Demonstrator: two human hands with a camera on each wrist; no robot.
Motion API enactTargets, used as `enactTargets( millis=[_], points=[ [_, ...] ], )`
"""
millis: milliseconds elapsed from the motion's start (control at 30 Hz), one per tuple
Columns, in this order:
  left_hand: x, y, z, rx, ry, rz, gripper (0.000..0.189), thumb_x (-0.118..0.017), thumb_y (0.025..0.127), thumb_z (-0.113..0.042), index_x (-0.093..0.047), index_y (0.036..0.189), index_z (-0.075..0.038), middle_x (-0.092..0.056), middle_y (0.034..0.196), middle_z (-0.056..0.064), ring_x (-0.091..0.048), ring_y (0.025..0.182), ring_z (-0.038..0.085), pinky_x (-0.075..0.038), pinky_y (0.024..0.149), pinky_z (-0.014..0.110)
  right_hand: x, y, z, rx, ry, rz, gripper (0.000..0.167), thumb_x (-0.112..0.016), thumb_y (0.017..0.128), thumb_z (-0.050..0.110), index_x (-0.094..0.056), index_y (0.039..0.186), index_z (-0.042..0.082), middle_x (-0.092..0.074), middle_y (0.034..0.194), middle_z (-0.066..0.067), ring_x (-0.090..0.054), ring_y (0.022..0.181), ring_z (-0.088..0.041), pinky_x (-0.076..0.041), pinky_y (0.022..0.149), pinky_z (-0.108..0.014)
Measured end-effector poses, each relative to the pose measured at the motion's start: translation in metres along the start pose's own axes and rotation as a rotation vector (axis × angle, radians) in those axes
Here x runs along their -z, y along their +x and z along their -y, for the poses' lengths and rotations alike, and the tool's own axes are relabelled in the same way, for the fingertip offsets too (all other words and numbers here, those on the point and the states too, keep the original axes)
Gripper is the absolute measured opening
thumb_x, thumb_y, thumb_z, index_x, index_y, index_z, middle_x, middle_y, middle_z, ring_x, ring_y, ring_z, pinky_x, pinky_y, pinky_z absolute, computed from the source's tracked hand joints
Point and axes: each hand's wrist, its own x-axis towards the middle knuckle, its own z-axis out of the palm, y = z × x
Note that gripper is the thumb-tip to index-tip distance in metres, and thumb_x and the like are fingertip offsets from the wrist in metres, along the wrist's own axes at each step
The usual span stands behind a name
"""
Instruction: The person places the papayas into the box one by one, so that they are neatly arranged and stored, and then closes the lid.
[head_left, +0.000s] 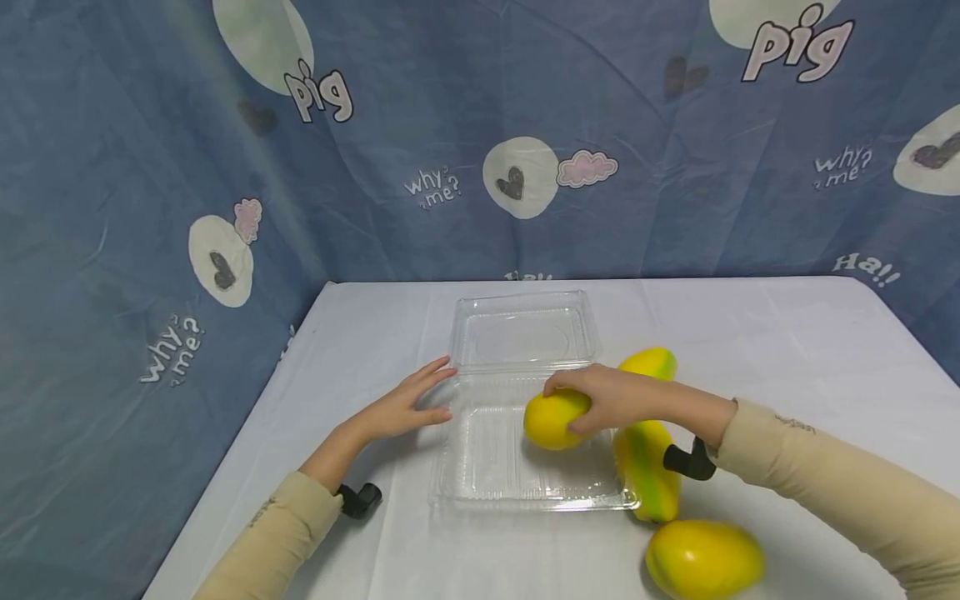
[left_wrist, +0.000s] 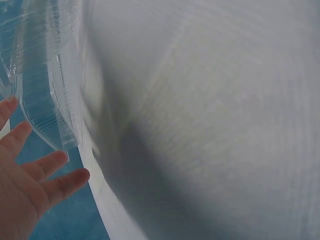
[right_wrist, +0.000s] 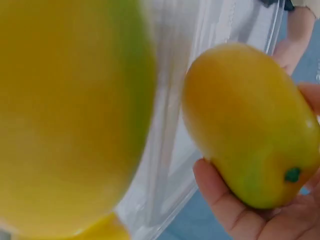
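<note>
My right hand (head_left: 617, 395) holds a yellow mango (head_left: 553, 419) over the base of a clear plastic clamshell box (head_left: 480, 454). In the right wrist view the mango (right_wrist: 245, 120) shows a small green stem nub, with thumb and fingers curled round its sides. The box lies opened out flat, its lid (head_left: 525, 329) toward the back. At the box's left edge is my left hand (head_left: 405, 407), fingers spread and fingertips right by the rim. The left wrist view shows those spread fingers (left_wrist: 47, 165) beside the clear plastic wall (left_wrist: 42, 110).
Right of the box lie a yellow fruit with a green stripe (head_left: 648, 475), another yellow-green fruit (head_left: 660, 362) behind the right forearm, and a plump yellow fruit (head_left: 701, 560) nearer the front. A white cloth covers the table (head_left: 787, 358); a blue printed curtain (head_left: 420, 100) hangs behind.
</note>
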Motion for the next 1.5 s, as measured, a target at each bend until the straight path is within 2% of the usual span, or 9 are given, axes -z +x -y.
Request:
enactTargets(
  millis=[67,200,533,700,800,933,1067,1267,1500],
  points=[
    [0.000,0.000,0.000,-0.003,-0.002,0.000,0.071,-0.059,0.087,-0.040,-0.029,0.144,-0.012,-0.011,0.154,0.007,-0.009,0.139,0.035,-0.016,0.103,0.062,0.002,0.000,-0.004,-0.041,0.021,-0.018,0.042,-0.062,0.079,0.014,-0.054,0.120,0.009,-0.058,0.118,-0.004,-0.051,0.100,-0.019,-0.042,0.089,-0.037],
    [0.000,-0.001,-0.002,-0.002,-0.005,0.000,0.070,-0.059,0.087,-0.039,-0.029,0.144,-0.011,-0.011,0.154,0.007,-0.009,0.139,0.035,-0.016,0.103,0.063,0.004,-0.001,-0.011,-0.089,0.013,-0.064,0.041,-0.062,0.081,0.015,-0.057,0.121,0.010,-0.058,0.121,-0.007,-0.052,0.105,-0.024,-0.041,0.091,-0.041],
    [0.000,0.000,-0.003,0.022,0.001,-0.002,0.069,-0.061,0.087,-0.035,-0.029,0.144,-0.014,-0.011,0.154,0.004,-0.009,0.139,0.032,-0.016,0.105,0.061,-0.002,0.000,-0.017,-0.067,-0.032,-0.158,0.032,-0.065,0.084,0.016,-0.063,0.115,0.007,-0.062,0.112,-0.011,-0.055,0.103,-0.028,-0.045,0.089,-0.042],
    [0.000,0.000,-0.001,0.020,-0.001,-0.003,0.069,-0.060,0.087,-0.037,-0.029,0.144,-0.014,-0.011,0.154,0.004,-0.008,0.140,0.032,-0.016,0.104,0.061,-0.002,-0.001,-0.016,-0.100,-0.040,-0.148,0.043,-0.069,0.079,0.007,-0.058,0.121,0.005,-0.059,0.117,-0.013,-0.053,0.109,-0.032,-0.043,0.093,-0.046],
    [0.000,0.000,-0.002,0.017,-0.005,-0.004,0.069,-0.061,0.087,-0.037,-0.030,0.144,-0.013,-0.011,0.154,0.004,-0.009,0.139,0.032,-0.016,0.104,0.061,-0.002,-0.001,-0.014,-0.151,-0.048,-0.137,0.049,-0.070,0.077,0.005,-0.055,0.124,0.004,-0.056,0.120,-0.016,-0.052,0.109,-0.032,-0.042,0.093,-0.046],
    [0.000,0.000,-0.002,0.018,-0.007,-0.005,0.069,-0.061,0.087,-0.036,-0.029,0.144,-0.013,-0.010,0.154,0.004,-0.008,0.140,0.032,-0.016,0.105,0.061,-0.003,-0.002,-0.013,-0.219,-0.051,-0.146,0.052,-0.070,0.078,0.011,-0.052,0.125,0.002,-0.054,0.118,-0.017,-0.053,0.102,-0.030,-0.045,0.090,-0.045],
    [0.000,0.000,-0.002,0.016,-0.008,-0.005,0.069,-0.061,0.087,-0.036,-0.030,0.144,-0.012,-0.011,0.154,0.005,-0.008,0.139,0.032,-0.016,0.105,0.061,-0.004,-0.004,-0.013,-0.247,-0.058,-0.155,0.052,-0.071,0.077,0.017,-0.051,0.123,0.003,-0.055,0.114,-0.016,-0.053,0.096,-0.026,-0.046,0.086,-0.042],
    [0.000,-0.001,-0.003,0.013,0.001,-0.004,0.070,-0.060,0.087,-0.037,-0.029,0.144,-0.012,-0.011,0.154,0.005,-0.009,0.139,0.033,-0.017,0.104,0.061,-0.005,-0.005,-0.014,-0.278,-0.103,-0.146,0.052,-0.073,0.075,0.024,-0.054,0.118,0.001,-0.057,0.106,-0.014,-0.051,0.093,-0.026,-0.045,0.083,-0.042],
    [0.000,-0.001,-0.002,0.006,0.006,-0.005,0.070,-0.060,0.087,-0.038,-0.030,0.144,-0.012,-0.011,0.154,0.005,-0.009,0.139,0.033,-0.017,0.104,0.061,-0.005,-0.004,-0.018,-0.275,-0.120,-0.140,0.054,-0.072,0.075,0.028,-0.054,0.118,0.001,-0.058,0.106,-0.015,-0.052,0.093,-0.027,-0.045,0.083,-0.041]
  ],
)
